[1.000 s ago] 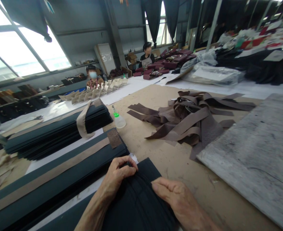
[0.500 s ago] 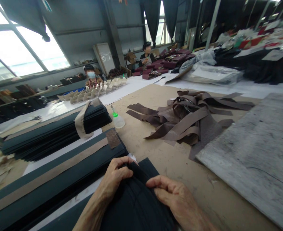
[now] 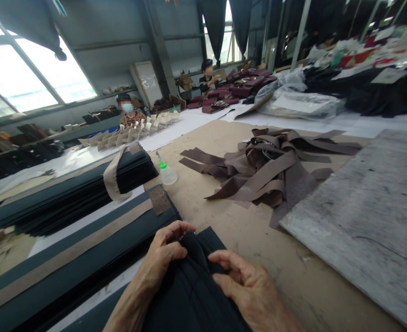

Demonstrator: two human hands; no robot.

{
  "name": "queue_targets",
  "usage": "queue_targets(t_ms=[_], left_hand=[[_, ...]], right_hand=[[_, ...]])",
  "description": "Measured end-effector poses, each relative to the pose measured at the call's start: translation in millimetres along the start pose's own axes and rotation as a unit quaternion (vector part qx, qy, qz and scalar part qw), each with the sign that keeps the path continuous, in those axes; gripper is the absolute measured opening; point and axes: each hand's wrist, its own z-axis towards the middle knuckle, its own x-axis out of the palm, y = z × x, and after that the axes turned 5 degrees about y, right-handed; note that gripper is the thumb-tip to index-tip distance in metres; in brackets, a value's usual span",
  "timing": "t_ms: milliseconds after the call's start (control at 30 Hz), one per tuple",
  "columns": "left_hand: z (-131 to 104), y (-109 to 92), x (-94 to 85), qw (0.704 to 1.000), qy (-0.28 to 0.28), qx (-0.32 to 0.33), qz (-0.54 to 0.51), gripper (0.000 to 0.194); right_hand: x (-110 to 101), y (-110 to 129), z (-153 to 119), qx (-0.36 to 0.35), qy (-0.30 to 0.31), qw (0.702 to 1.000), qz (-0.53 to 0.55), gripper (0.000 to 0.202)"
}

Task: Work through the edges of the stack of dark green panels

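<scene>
Dark sheets (image 3: 193,295) lie in a fanned pile at the bottom centre of the head view. My left hand (image 3: 167,251) is closed on their far left corner, thumb on top and fingers over the edge. On the right side, my right hand (image 3: 243,281) rests against the sheets' edge, thumb and forefinger apart, its other fingers curled and partly hidden. Left of my hands is a dark green stack (image 3: 120,240) with a beige strip (image 3: 96,246) and a brown patch (image 3: 160,200) on top.
A green-capped bottle (image 3: 168,174) stands beyond the stack. Brown strips (image 3: 276,170) lie tangled at centre right, beside a grey board (image 3: 366,216). Another dark stack (image 3: 79,193) is at left. Two people (image 3: 130,117) (image 3: 208,82) sit across the table.
My right thumb and forefinger have parted slightly more at the sheets' edge. My left hand keeps its hold. The whole view has shifted a little.
</scene>
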Motion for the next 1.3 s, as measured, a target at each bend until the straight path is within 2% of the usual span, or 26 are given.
queue_targets(t_ms=[133, 233, 300, 433, 500, 533, 600, 667, 700, 733, 833, 900, 1100, 1300], left_hand=[[-0.1, 0.1, 0.0, 1.000, 0.002, 0.004, -0.003, 0.051], [-0.2, 1.3, 0.3, 0.999, 0.019, -0.008, -0.039, 0.054], [0.2, 1.7, 0.1, 0.999, 0.025, -0.010, -0.047, 0.055], [0.7, 2.4, -0.6, 0.999, 0.011, 0.010, -0.037, 0.055], [0.0, 3.1, -0.8, 0.999, 0.011, -0.001, -0.046, 0.057], [-0.5, 3.6, -1.0, 0.999, 0.010, -0.011, -0.047, 0.058], [-1.6, 4.5, -1.6, 0.999, -0.001, -0.023, -0.029, 0.057], [-2.4, 5.1, -2.5, 1.000, -0.012, -0.011, 0.008, 0.052], [-2.7, 5.2, -2.9, 0.999, -0.016, -0.006, 0.029, 0.049], [-2.8, 5.1, -3.2, 0.999, -0.015, -0.005, 0.046, 0.046], [-2.9, 4.6, -3.4, 0.997, -0.016, -0.015, 0.076, 0.036], [-2.6, 4.4, -3.0, 0.996, -0.018, -0.013, 0.082, 0.031], [0.0, 6.8, -2.4, 0.999, 0.011, -0.046, 0.024, 0.037], [-0.6, 9.3, -2.4, 0.998, 0.006, -0.057, -0.022, 0.033]], right_hand=[[-3.1, 4.0, -1.1, -0.003, 0.016, 0.995, -0.096, 0.021], [-5.2, 5.8, -0.1, -0.008, 0.016, 0.990, -0.139, 0.039], [-5.3, 6.4, 0.6, 0.011, 0.015, 0.990, -0.139, 0.041], [-3.3, 4.9, 0.6, 0.037, 0.017, 0.988, -0.147, 0.029], [-2.5, 2.0, 0.3, 0.030, 0.004, 0.986, -0.162, 0.021], [-2.6, 0.5, 0.0, 0.010, -0.014, 0.984, -0.177, 0.016], [-3.9, -1.3, -1.2, -0.081, -0.086, 0.967, -0.227, 0.017], [-6.0, 0.3, -3.4, -0.200, -0.164, 0.928, -0.269, 0.020], [-7.0, 2.5, -4.8, -0.244, -0.177, 0.913, -0.276, 0.017], [-7.8, 5.4, -6.1, -0.261, -0.164, 0.912, -0.269, 0.016], [-7.8, 14.3, -8.9, -0.195, -0.030, 0.955, -0.221, 0.017], [-7.0, 17.4, -9.0, -0.135, 0.035, 0.968, -0.209, 0.018], [-9.1, 13.2, -5.4, 0.007, 0.087, 0.979, -0.182, 0.037], [-10.2, 7.6, -2.0, 0.057, 0.099, 0.992, -0.045, 0.038]])
